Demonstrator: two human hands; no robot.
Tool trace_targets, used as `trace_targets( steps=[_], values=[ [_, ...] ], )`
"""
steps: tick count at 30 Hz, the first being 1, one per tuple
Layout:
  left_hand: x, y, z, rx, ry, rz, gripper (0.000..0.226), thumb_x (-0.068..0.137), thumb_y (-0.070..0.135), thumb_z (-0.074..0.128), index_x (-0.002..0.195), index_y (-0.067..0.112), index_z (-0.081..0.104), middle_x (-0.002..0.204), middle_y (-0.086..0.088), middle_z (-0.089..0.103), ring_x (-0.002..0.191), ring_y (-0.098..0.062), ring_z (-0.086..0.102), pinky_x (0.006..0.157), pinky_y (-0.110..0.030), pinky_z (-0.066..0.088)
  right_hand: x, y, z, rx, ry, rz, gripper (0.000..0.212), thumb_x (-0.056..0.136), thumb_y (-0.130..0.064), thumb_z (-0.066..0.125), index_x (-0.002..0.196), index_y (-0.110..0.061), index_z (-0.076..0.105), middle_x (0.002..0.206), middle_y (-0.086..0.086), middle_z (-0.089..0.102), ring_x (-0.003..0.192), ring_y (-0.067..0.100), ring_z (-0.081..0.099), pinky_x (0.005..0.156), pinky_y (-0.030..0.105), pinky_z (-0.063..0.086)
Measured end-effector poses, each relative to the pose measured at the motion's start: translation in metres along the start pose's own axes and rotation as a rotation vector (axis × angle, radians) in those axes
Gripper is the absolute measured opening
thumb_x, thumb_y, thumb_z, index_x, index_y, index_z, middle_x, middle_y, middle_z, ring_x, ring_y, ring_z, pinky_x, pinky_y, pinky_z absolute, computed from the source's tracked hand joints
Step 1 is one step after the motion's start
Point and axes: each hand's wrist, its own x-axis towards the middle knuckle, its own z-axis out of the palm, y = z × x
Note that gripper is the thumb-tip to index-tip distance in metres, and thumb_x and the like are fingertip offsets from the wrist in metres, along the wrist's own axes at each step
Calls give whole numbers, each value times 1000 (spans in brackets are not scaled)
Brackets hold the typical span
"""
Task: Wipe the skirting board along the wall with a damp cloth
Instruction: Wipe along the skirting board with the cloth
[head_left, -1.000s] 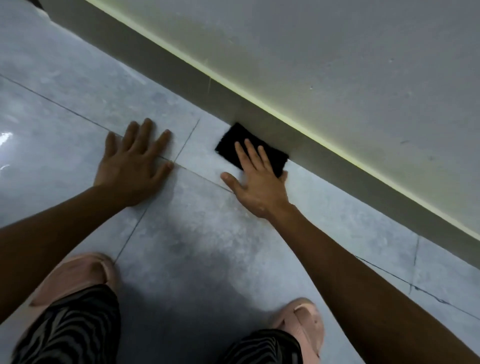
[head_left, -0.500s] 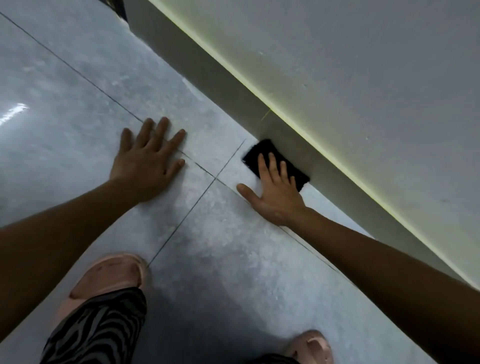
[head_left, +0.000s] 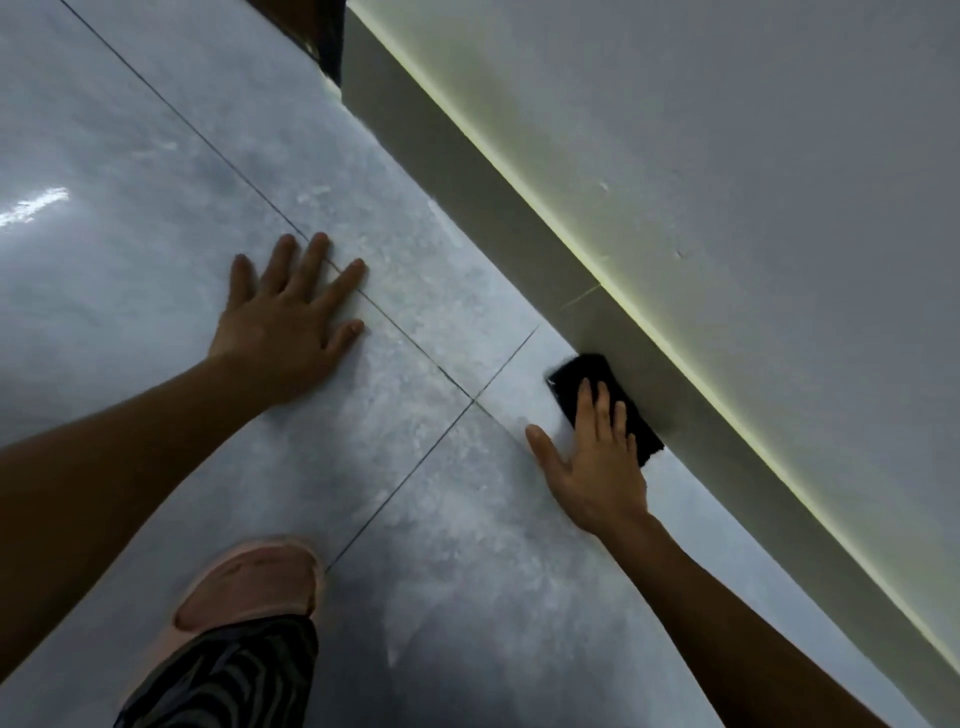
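A black cloth (head_left: 582, 375) lies flat on the tiled floor, its far edge against the grey skirting board (head_left: 498, 208) that runs diagonally under the white wall. My right hand (head_left: 592, 462) presses on the cloth with straight fingers, thumb spread out on the tile. My left hand (head_left: 288, 317) lies flat on the floor to the left, fingers spread, well apart from the cloth. A yellowish strip marks the top of the skirting board.
Glossy grey floor tiles (head_left: 156, 182) with dark grout lines fill the left. A pink slipper (head_left: 249, 587) and a zebra-patterned trouser leg (head_left: 223, 680) sit at the bottom. A dark doorway gap (head_left: 322, 36) ends the skirting board at the top.
The view has swung left along the wall, bringing the skirting's end into sight. My right hand stays on the cloth against the skirting board, near the same grout crossing. The left hand stays planted.
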Motion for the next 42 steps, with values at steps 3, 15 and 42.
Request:
trace_targets(
  steps=[3, 15, 42],
  values=[
    [0, 4, -1, -1, 5, 0, 66, 90, 59, 10, 149, 34, -7, 159, -7, -12, 145, -31, -10, 114, -55, -3, 17, -38, -4, 33, 39, -2, 96, 80, -78, 16, 152, -18, -3, 160, 3, -7, 144, 26, -8, 115, 47, 3],
    [4, -12, -8, -38, 53, -92, 64, 91, 56, 12, 149, 34, -1, 160, -7, -8, 145, -31, -9, 114, -54, -3, 83, -142, -27, 16, 22, -207, 83, 89, -70, 20, 153, -22, -4, 160, -2, -8, 145, 21, -7, 117, 44, 3],
    [18, -47, -15, -27, 0, -219, 121, 57, 95, 9, 145, 19, -25, 155, -7, -27, 143, -28, -23, 114, -53, -6, 94, -165, -49, -186, -26, -222, 68, 98, -52, 19, 152, -20, -7, 160, -3, -5, 145, 19, 5, 106, 43, 29]
  ],
)
